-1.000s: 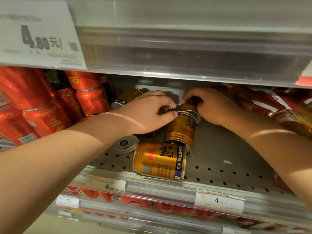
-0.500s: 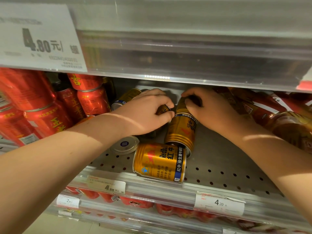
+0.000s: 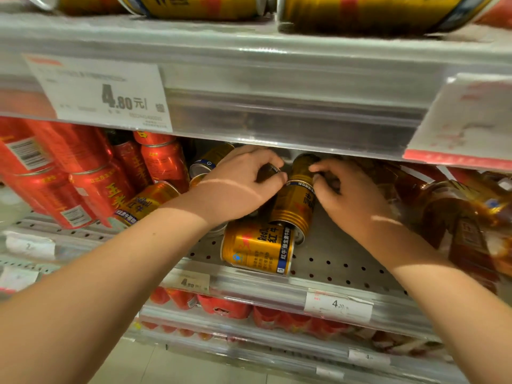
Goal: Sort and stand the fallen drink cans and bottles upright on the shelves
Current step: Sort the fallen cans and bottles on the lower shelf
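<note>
Several gold cans lie fallen on the perforated middle shelf [image 3: 332,261]. One lies on its side at the front [image 3: 257,248]. Behind it a second gold can [image 3: 295,203] leans tilted, and a third gold can [image 3: 303,164] shows above that one. My left hand [image 3: 238,187] curls round the end of a dark gold can [image 3: 270,171]. My right hand [image 3: 349,195] pinches the third can with thumb and curled fingers. More gold cans lie at the left [image 3: 149,202] and at the back [image 3: 210,159].
Red cans [image 3: 83,187] are stacked at the left of the shelf. Brown bottles [image 3: 457,217] lie fallen at the right. The upper shelf's edge [image 3: 277,106] hangs low over my hands and carries gold cans [image 3: 360,12] lying on their sides. Red packs fill the shelf below [image 3: 221,309].
The view has tilted up, so the upper shelf's cans now show. The leaning gold can stands a little steeper. Both hands stay at the same cans.
</note>
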`<state>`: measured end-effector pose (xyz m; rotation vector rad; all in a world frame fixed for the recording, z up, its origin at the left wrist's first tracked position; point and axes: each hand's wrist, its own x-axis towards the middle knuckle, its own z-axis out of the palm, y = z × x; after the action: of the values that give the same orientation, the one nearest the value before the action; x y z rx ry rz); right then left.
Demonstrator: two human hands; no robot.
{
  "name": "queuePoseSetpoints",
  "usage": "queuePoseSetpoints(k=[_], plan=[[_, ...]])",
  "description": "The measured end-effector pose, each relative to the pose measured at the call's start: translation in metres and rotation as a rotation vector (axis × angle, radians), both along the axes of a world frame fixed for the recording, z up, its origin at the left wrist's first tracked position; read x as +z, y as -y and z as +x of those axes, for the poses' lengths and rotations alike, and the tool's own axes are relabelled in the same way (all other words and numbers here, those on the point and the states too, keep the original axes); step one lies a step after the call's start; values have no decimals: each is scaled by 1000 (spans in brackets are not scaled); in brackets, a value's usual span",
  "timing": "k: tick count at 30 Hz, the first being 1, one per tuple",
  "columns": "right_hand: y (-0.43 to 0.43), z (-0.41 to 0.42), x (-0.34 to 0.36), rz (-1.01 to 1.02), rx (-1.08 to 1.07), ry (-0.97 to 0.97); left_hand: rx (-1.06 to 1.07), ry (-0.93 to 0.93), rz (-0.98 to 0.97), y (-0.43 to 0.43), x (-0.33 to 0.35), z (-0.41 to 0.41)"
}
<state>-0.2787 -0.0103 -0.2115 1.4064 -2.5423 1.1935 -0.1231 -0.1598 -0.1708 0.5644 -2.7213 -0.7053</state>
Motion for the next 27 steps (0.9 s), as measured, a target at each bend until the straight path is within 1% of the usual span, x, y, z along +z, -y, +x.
queuePoseSetpoints(k=[4, 8, 9, 13, 21, 27], plan=[[-17, 15, -2, -41, -50, 94, 113, -129, 51, -28, -5, 23], [-30, 33, -8, 37, -33, 148, 179, -175, 35, -56, -16, 50], [-30, 36, -8, 53, -34, 155, 169, -163, 23, -62, -19, 57], [-28, 41, -10, 61, -54, 179, 106, -12, -39, -73, -29, 74], [-35, 46, -21, 54, -55, 185, 140, -51, 5, -82, -35, 82], [-48, 50, -25, 76, -36, 252, 191, -104, 8, -89, -33, 85]])
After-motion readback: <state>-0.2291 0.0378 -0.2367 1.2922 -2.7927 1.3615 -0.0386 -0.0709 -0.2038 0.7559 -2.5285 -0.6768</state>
